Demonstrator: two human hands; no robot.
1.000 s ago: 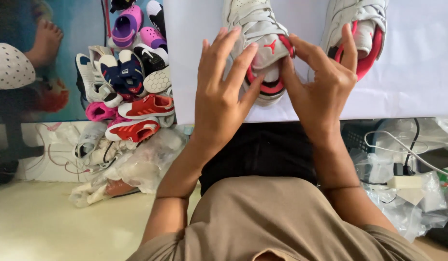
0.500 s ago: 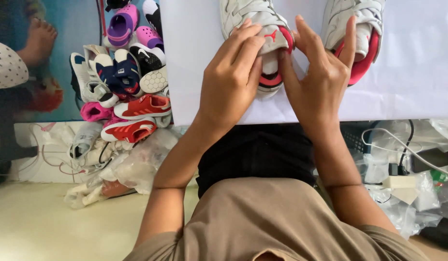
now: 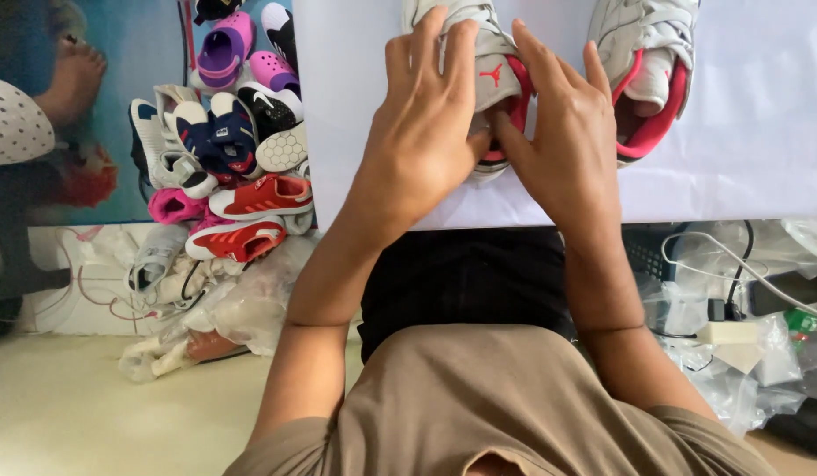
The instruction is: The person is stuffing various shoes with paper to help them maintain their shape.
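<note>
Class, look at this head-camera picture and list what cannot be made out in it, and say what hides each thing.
1. Left sneaker, head view: its middle is covered by the left hand and right hand; its toe is cut off by the top edge.
2. Right sneaker: front cut off by the top edge.
3. Pile of shoes: lower ones buried under others.
4. Another person's foot: the rest is out of frame.

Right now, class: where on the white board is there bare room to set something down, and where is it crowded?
Bare: the white board right of the right shoe, and its left strip beside the left hand. Crowded: the middle, where both hands, right hand included, cover the left shoe. Off the board, the shoe pile is packed.
</note>
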